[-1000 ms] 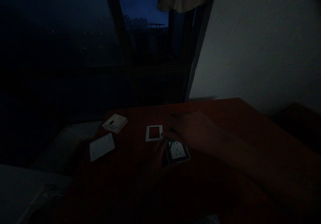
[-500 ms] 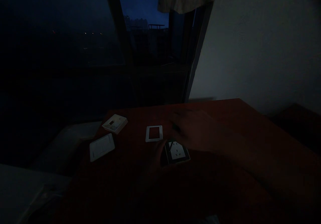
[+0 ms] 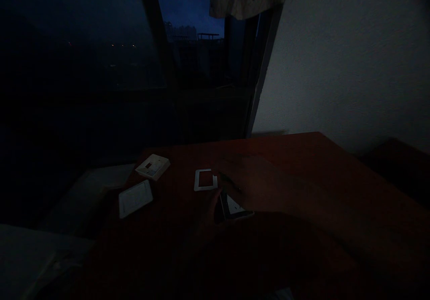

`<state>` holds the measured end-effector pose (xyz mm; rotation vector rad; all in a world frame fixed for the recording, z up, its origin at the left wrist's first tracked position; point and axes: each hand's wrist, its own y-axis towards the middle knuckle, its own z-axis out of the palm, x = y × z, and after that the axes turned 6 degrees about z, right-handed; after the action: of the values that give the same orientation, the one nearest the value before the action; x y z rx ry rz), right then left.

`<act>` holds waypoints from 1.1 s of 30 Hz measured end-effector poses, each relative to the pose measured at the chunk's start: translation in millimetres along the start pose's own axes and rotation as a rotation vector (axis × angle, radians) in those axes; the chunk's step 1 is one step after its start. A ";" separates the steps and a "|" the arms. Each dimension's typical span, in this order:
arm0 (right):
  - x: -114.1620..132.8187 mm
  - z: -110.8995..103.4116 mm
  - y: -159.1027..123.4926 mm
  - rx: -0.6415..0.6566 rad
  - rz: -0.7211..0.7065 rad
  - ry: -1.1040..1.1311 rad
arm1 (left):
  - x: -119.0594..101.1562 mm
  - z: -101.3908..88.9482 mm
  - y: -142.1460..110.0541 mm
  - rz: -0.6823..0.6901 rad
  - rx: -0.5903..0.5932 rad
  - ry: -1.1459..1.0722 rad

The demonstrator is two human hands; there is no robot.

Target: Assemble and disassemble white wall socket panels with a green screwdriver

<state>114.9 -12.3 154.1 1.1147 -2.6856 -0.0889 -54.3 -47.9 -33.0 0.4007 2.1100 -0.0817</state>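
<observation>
The scene is very dark. A wall socket (image 3: 232, 207) with a white face and dark surround sits low over the table, its upper right part covered. My left hand (image 3: 208, 216) is curled round the socket's left side, with most of the hand lost in shadow. My right hand (image 3: 264, 183) lies across the top of it, fingers bent and pointing left. A thin dark greenish thing (image 3: 230, 181) shows along those fingers; its kind is not clear. Just beyond, a white square frame (image 3: 196, 181) lies flat, its right edge partly covered by the right fingertips.
On the reddish table (image 3: 295, 145), a white box-like piece (image 3: 153, 166) with a small dark opening lies at the far left. Nearer me is a pale rectangular plate (image 3: 136, 199) by the left edge. Behind are a window and a pale wall (image 3: 336, 67).
My right hand has moved left and slightly down, covering more of the socket's face and the white frame's edge. My left hand stays at the socket's side.
</observation>
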 end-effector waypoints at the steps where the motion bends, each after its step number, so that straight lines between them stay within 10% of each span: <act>1: -0.6 0.6 1.2 0.000 0.023 -0.034 | 0.3 -0.2 0.1 0.004 0.000 -0.002; 16: -7.1 -2.4 1.7 0.054 0.191 -0.233 | 7.6 1.1 0.6 -0.012 -0.009 -0.026; 33: -6.6 -1.4 -1.0 0.007 0.041 -0.114 | 4.8 1.3 0.2 0.020 -0.001 -0.088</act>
<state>120.4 -8.3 154.0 1.0880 -2.8097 -0.1398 -55.5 -46.8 -37.7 0.4106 2.0192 -0.0846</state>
